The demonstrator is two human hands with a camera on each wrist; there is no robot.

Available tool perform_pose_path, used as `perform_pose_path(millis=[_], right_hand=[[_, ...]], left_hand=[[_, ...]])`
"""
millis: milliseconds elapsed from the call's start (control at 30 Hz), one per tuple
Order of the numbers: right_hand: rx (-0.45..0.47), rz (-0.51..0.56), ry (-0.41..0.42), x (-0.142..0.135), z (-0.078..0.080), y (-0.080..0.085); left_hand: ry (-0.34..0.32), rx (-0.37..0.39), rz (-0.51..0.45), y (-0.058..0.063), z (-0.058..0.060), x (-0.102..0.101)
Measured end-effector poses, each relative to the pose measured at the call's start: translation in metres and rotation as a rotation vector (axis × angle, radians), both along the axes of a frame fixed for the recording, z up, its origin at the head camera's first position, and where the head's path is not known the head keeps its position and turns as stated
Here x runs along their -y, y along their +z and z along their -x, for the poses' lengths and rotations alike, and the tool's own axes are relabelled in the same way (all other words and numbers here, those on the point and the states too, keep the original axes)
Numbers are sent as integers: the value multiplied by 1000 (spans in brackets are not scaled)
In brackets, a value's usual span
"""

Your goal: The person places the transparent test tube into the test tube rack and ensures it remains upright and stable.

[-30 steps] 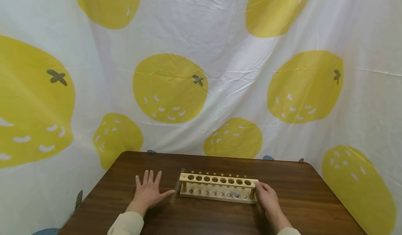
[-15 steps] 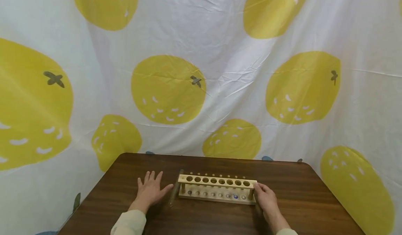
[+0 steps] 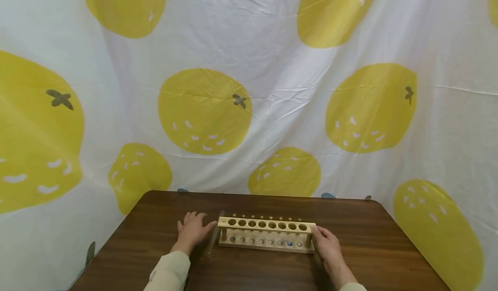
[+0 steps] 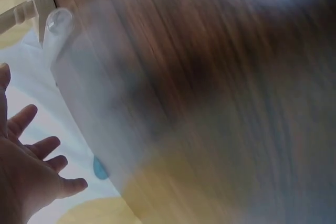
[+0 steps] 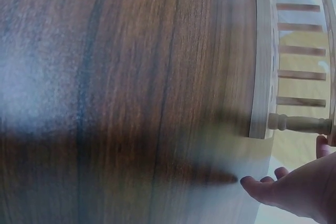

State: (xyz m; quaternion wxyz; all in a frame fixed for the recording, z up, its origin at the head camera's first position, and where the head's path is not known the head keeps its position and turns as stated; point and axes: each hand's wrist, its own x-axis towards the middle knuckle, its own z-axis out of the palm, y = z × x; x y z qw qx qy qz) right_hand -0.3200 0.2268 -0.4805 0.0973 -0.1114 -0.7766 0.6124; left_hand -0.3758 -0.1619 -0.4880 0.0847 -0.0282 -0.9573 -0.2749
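A wooden test tube rack (image 3: 266,224) stands on the dark table, with a row of round holes in its top rail and a purple-blue spot in one hollow of its base. Beside its left end, a clear glass test tube (image 3: 212,243) lies slanted, its rounded end toward me. My left hand (image 3: 192,230) is by the tube, its thumb reaching to the tube's far part; the left wrist view shows its fingers spread and holding nothing. At the rack's right end, my right hand (image 3: 327,245) pinches the top rail. The fingers behind that rail are partly hidden.
The brown table (image 3: 369,247) has a rounded far edge. A white cloth (image 3: 272,126) printed with yellow lemons hangs behind it and along the sides. Short wooden pegs (image 5: 302,51) line the rack.
The left hand has moved in toward the tube and rack, its fingers drawing closer together. The right hand stays at the rack's end. The whole view has shifted slightly.
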Motion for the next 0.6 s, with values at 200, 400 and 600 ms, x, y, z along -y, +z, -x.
perform_pose_path(millis=[200,400,600], right_hand=[[-6,10,-6,-1,1,0],[-11,2,-16,-1,1,0],[-7,-6,-21,-1,1,-1]], left_hand=[[25,6,-2,-5,8,-9],[27,26,40,-11,16,-14],[26,35,77,-16,20,-18]])
